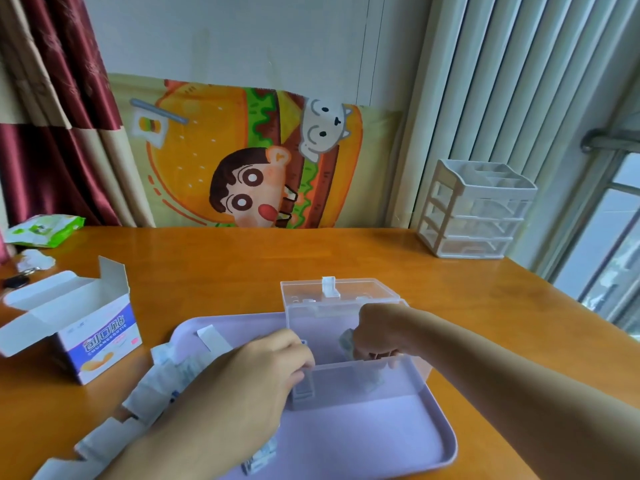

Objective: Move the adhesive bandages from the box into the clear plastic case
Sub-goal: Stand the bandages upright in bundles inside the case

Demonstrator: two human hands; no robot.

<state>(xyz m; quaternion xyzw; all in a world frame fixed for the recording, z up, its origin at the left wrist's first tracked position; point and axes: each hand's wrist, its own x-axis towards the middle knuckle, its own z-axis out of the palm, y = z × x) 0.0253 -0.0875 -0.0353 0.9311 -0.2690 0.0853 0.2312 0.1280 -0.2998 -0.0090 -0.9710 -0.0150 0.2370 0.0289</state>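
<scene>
Over the tray [346, 445] — left hand [256, 372] grips case [346, 327] front wall | right hand [377, 330] pinches bandages [347, 341] inside

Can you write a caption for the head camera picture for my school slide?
Right hand tucks bandages into the clear plastic case on a lilac tray; left hand steadies it.

Open bandage box [93, 327], lidded-open clear case [346, 341], loose bandages [162, 379]

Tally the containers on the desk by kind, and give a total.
Bandage box: 1
Clear case: 1
Tray: 1
Drawer unit: 1
Total: 4
</scene>
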